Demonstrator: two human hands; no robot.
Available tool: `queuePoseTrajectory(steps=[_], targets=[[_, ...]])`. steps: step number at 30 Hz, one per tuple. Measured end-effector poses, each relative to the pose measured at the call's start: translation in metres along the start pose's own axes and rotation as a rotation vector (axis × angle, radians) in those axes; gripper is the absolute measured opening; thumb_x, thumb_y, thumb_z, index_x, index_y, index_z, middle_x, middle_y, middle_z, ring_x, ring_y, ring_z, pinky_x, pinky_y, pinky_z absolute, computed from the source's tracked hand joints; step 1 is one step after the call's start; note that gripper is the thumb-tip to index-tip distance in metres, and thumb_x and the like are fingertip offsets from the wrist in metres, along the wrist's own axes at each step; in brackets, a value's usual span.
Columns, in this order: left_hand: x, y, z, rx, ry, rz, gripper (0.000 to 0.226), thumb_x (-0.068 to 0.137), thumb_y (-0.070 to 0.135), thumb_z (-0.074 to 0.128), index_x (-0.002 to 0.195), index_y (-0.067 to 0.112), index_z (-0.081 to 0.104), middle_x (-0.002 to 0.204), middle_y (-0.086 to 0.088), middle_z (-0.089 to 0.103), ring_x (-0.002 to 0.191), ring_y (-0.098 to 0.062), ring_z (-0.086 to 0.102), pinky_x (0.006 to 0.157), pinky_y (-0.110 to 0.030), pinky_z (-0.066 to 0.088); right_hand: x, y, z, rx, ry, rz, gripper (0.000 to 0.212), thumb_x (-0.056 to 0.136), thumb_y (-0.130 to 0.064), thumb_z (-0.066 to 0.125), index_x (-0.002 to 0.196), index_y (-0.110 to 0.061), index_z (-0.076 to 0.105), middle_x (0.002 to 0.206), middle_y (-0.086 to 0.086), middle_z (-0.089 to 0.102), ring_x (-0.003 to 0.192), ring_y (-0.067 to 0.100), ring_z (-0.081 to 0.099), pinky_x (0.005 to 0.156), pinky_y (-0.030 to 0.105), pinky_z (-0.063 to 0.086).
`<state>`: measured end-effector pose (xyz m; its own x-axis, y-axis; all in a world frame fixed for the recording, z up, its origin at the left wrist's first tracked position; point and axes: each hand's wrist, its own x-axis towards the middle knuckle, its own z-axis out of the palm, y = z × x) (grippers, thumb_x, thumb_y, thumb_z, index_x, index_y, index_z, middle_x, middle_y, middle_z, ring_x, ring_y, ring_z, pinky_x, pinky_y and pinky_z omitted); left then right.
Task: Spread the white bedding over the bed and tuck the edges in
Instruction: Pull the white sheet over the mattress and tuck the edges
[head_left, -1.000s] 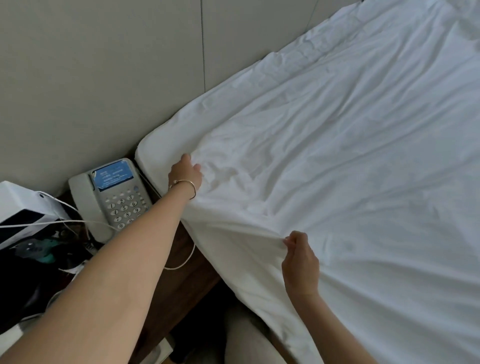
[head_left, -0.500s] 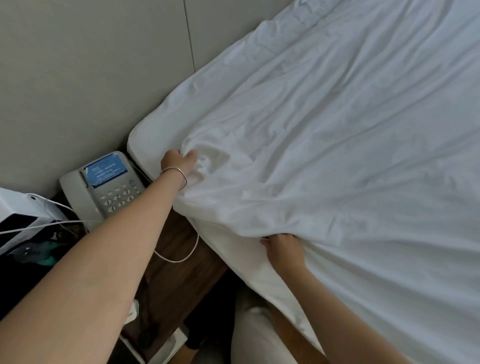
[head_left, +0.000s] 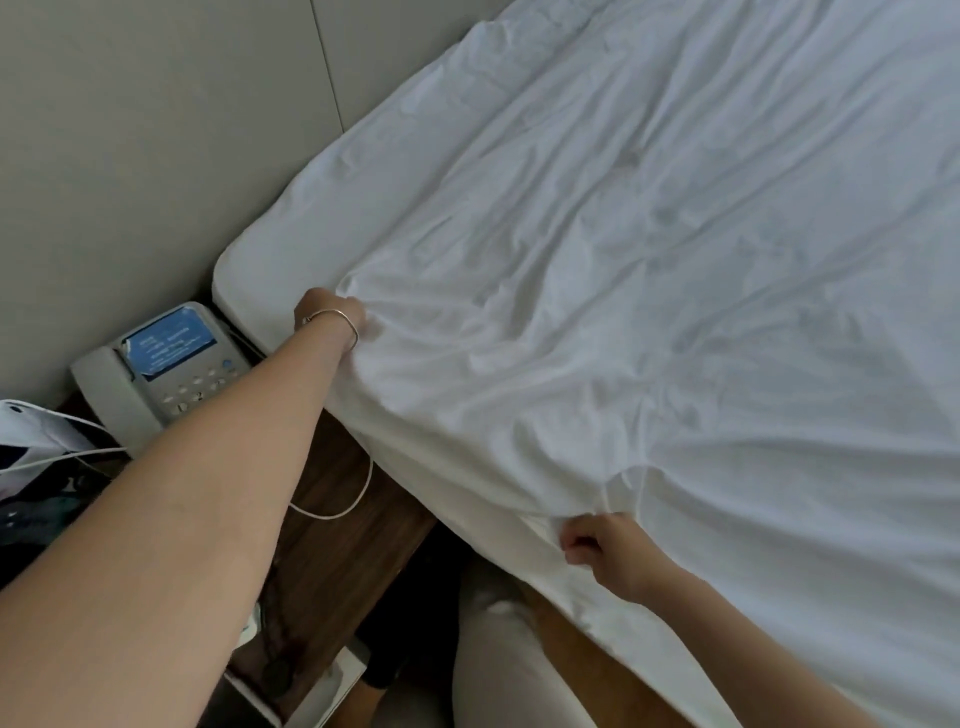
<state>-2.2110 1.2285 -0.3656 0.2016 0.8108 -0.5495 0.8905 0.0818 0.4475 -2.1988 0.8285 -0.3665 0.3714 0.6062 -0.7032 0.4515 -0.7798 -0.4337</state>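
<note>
1. The telephone (head_left: 156, 371) on the bedside table carries a blue card under its top panel, printed with pale lines of text; the lettering is too blurred to read.
2. Its keypad shows faint dark digits on grey keys; a "2" can just be made out; the others are too smeared to tell.
</note>
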Motion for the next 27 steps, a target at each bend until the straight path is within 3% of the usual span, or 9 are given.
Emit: queuePoseTrajectory(steps=[5,7,9,12,15,17,21,24,27], targets=[[-0.015,-0.013,0.018,0.013,0.008,0.061,0.044,0.099,0.025,0.045,0.131,-0.005,0.049,0.136,-0.024,0.051,0.125,-0.039,0.049,0.100,-0.040,0.040,0.002,0.008,0.002,-0.080,-0.050,0.070,0.026,0.090,-0.014,0.060,0.073,-0.035,0.059,0.086,-0.013,0.063,0.088,0.013,0.059,0.075,0.016,0.043],[-0.014,-0.016,0.016,0.030,0.031,0.100,0.046,0.102,0.030,0.039,0.129,-0.005,0.050,0.133,-0.026,0.052,0.123,-0.040,0.049,0.098,-0.041,0.040,0.006,-0.011,-0.001,-0.196,-0.121,0.052,0.008,0.092,-0.029,0.059,0.090,-0.030,0.066,0.099,-0.010,0.066,0.095,0.014,0.059,0.081,0.025,0.046],[-0.012,-0.015,0.011,0.040,0.053,0.132,0.051,0.102,0.038,0.034,0.126,-0.003,0.053,0.129,-0.025,0.054,0.119,-0.040,0.051,0.094,-0.040,0.041,0.016,-0.043,-0.022,-0.161,-0.138,-0.021,0.021,0.090,-0.048,0.060,0.094,-0.030,0.069,0.098,-0.013,0.068,0.094,0.010,0.061,0.084,0.028,0.049],[-0.007,-0.013,0.007,-0.016,0.018,0.159,0.059,0.094,0.058,0.038,0.108,0.005,0.061,0.115,-0.020,0.062,0.106,-0.037,0.057,0.088,-0.038,0.044,0.048,-0.098,-0.077,0.194,0.208,-0.151,0.026,0.086,-0.055,0.060,0.086,-0.032,0.069,0.078,-0.014,0.068,0.078,0.005,0.065,0.078,0.030,0.053],[-0.009,-0.011,0.006,-0.129,-0.153,0.201,0.062,0.075,0.066,0.064,0.112,0.017,0.060,0.113,-0.002,0.064,0.101,-0.028,0.062,0.088,-0.039,0.051,0.111,-0.140,-0.128,0.189,0.526,-0.302,0.013,0.093,-0.030,0.061,0.097,-0.026,0.073,0.092,-0.010,0.072,0.084,0.012,0.066,0.077,0.034,0.053],[-0.008,-0.011,0.010,-0.122,-0.272,0.193,0.063,0.069,0.058,0.076,0.119,0.027,0.057,0.112,0.006,0.061,0.097,-0.022,0.063,0.078,-0.034,0.055,0.159,-0.156,-0.149,-0.041,0.380,-0.300,0.028,0.098,-0.017,0.053,0.118,-0.028,0.068,0.117,-0.005,0.067,0.107,0.016,0.061,0.087,0.033,0.050],[0.003,-0.005,0.013,-0.158,-0.228,0.185,0.023,0.075,0.035,0.076,0.088,0.020,0.064,0.087,0.000,0.067,0.082,-0.024,0.065,0.057,-0.024,0.044,0.230,-0.161,-0.163,-0.329,0.089,-0.342,0.055,0.099,-0.016,0.047,0.150,-0.028,0.033,0.157,-0.006,0.030,0.147,0.015,0.019,0.115,0.036,0.028],[0.012,-0.004,0.012,-0.063,-0.039,0.351,0.038,0.084,0.024,0.070,0.116,0.010,0.058,0.113,-0.006,0.062,0.105,-0.026,0.057,0.080,-0.027,0.041,0.255,-0.163,-0.167,-0.425,0.023,-0.410,0.072,0.096,-0.027,0.054,0.155,-0.031,0.013,0.163,-0.010,0.009,0.150,0.011,0.005,0.118,0.034,0.020],[0.013,-0.012,0.017,0.043,-0.125,0.303,0.052,0.088,0.038,0.065,0.133,0.014,0.050,0.134,-0.005,0.054,0.122,-0.026,0.051,0.095,-0.031,0.040,0.264,-0.164,-0.174,-0.614,-0.020,-0.487,0.085,0.086,-0.045,0.065,0.154,-0.035,0.013,0.161,-0.014,0.011,0.147,0.011,0.012,0.115,0.037,0.024]])
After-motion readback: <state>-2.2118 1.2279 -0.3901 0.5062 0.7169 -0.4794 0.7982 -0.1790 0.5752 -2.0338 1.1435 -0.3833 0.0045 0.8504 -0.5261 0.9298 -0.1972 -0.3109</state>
